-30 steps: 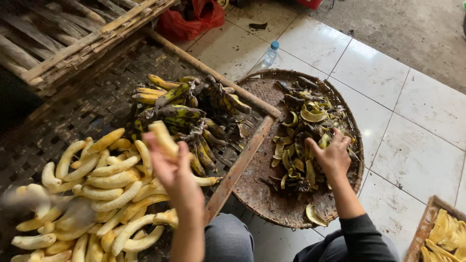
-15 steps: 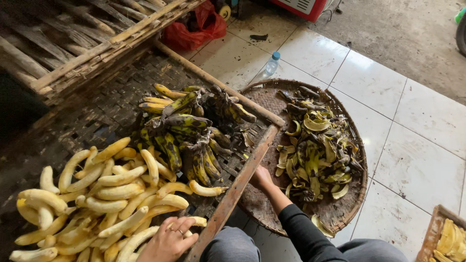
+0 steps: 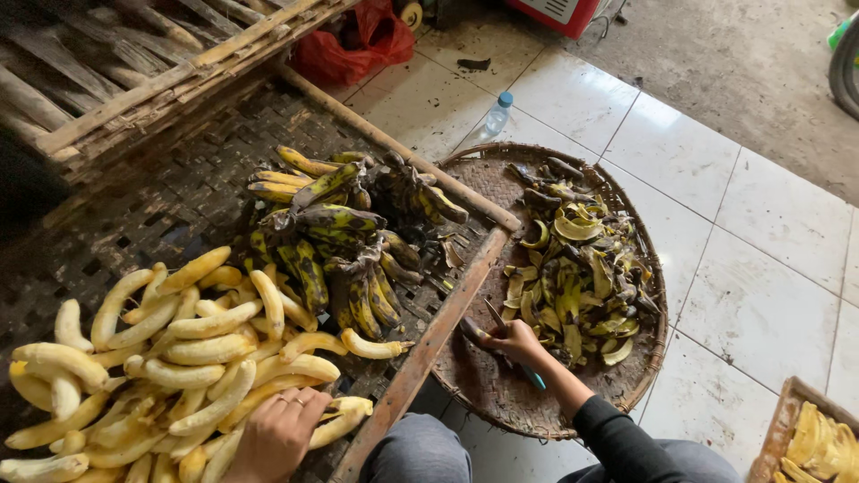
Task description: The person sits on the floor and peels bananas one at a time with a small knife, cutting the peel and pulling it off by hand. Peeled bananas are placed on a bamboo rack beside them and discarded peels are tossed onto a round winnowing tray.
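Left hand [image 3: 277,436] resting flat, fingers spread, on peeled bananas [image 3: 170,358] heaped on woven surface [image 3: 134,215]; right hand [image 3: 514,342] clamped on knife [image 3: 495,320] over round tray [image 3: 501,394], keeping peels [image 3: 577,277] apart from unpeeled bunch [image 3: 340,241]

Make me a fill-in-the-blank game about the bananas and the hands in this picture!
1. The left hand rests on the pile of ____ bananas.
2. The banana peels lie in a round woven ____.
3. The right hand holds a ____ over the basket.
4. The clear plastic bottle on the tiled floor has a ____ cap.

Missing words: peeled; basket; knife; blue
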